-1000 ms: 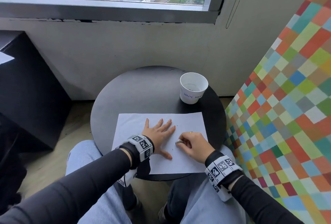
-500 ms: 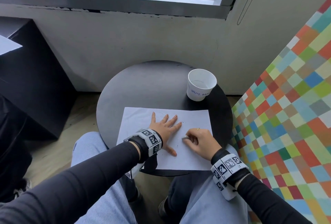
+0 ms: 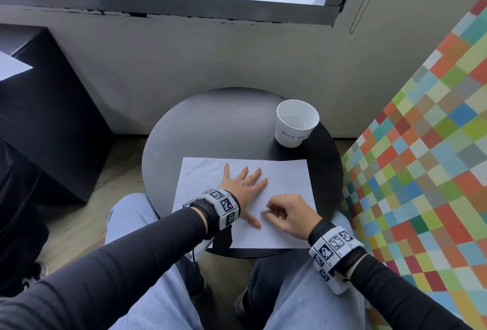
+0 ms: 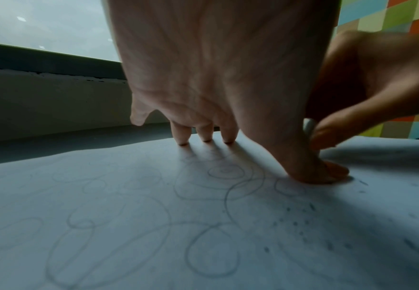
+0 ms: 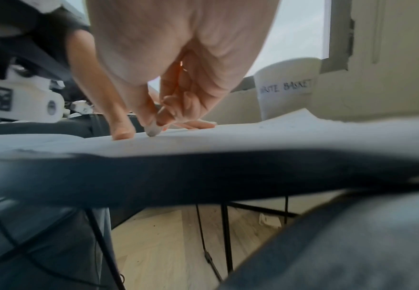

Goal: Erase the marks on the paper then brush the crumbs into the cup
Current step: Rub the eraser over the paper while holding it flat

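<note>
A white sheet of paper with faint pencil loops lies on the round black table. My left hand presses flat on the paper, fingers spread and straight. Just to its right, my right hand pinches a small grey-white eraser with its tip against the paper; the eraser shows between thumb and fingers. Dark eraser crumbs lie scattered on the paper beside my left thumb. A white paper cup labelled "WASTE BASKET" stands upright at the table's back right.
A wall with coloured squares rises close on the right of the table. A black cabinet stands to the left, a white wall and window sill behind. My knees in jeans sit under the table's near edge.
My right hand with the eraser has shifted slightly toward me and the left thumb. The left hand stays pressed on the paper. The head camera has tilted down.
</note>
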A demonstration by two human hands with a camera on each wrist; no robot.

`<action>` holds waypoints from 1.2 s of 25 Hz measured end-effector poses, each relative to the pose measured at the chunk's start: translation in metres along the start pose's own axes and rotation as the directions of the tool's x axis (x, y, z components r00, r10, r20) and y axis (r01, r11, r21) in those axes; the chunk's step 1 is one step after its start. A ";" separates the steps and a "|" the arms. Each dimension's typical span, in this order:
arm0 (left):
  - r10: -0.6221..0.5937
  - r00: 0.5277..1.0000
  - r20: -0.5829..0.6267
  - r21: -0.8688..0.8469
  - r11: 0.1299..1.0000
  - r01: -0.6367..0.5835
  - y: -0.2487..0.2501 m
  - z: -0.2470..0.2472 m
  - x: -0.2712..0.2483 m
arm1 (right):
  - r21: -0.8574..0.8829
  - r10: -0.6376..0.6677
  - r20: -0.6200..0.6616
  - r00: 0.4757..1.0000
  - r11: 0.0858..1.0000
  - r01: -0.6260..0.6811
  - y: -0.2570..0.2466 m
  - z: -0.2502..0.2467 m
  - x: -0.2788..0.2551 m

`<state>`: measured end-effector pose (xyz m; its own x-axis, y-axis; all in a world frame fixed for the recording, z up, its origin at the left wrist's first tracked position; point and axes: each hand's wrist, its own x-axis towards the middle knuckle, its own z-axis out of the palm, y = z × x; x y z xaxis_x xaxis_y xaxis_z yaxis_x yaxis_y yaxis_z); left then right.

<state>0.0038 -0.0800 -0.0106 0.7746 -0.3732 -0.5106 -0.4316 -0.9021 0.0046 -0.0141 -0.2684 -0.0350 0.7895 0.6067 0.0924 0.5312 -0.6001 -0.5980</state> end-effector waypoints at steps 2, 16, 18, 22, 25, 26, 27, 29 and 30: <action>0.000 1.000 0.004 -0.004 1.000 0.000 0.000 0.000 0.000 | -0.008 0.090 -0.107 0.990 0.996 -0.092 0.010 -0.007 0.007; 0.006 1.000 0.010 -0.006 1.000 -0.006 0.000 0.000 0.001 | -0.022 0.015 -0.055 0.998 1.000 -0.016 0.002 0.006 0.009; 0.011 1.000 0.007 -0.015 1.000 -0.011 -0.001 0.000 0.001 | -0.032 0.088 -0.148 0.985 0.995 -0.094 0.009 0.001 0.014; 0.011 1.000 0.002 -0.010 1.000 -0.011 0.000 0.000 -0.001 | -0.013 -0.035 0.009 0.999 0.999 0.035 -0.004 0.010 0.005; 0.013 1.000 -0.002 -0.010 1.000 -0.013 0.000 0.000 0.000 | -0.034 0.063 -0.132 0.989 0.997 -0.068 0.011 0.000 0.012; 0.011 1.000 -0.001 -0.013 1.000 -0.011 0.000 0.000 0.000 | -0.037 0.087 -0.169 0.982 0.995 -0.094 0.013 -0.002 0.014; 0.007 1.000 0.003 -0.016 1.000 -0.007 0.000 0.000 0.000 | -0.037 0.077 -0.156 0.985 0.996 -0.084 0.011 0.000 0.013; 0.004 1.000 0.003 -0.009 1.000 -0.004 0.001 -0.001 0.000 | -0.032 -0.019 -0.027 0.999 0.999 0.018 -0.002 0.010 0.007; 0.006 1.000 0.002 -0.005 1.000 -0.006 0.001 -0.001 0.000 | -0.031 -0.043 0.011 0.999 0.999 0.044 -0.004 0.013 0.004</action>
<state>0.0035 -0.0807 -0.0096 0.7710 -0.3781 -0.5124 -0.4341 -0.9008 0.0117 -0.0166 -0.2565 -0.0430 0.7624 0.6378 0.1096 0.5744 -0.5890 -0.5684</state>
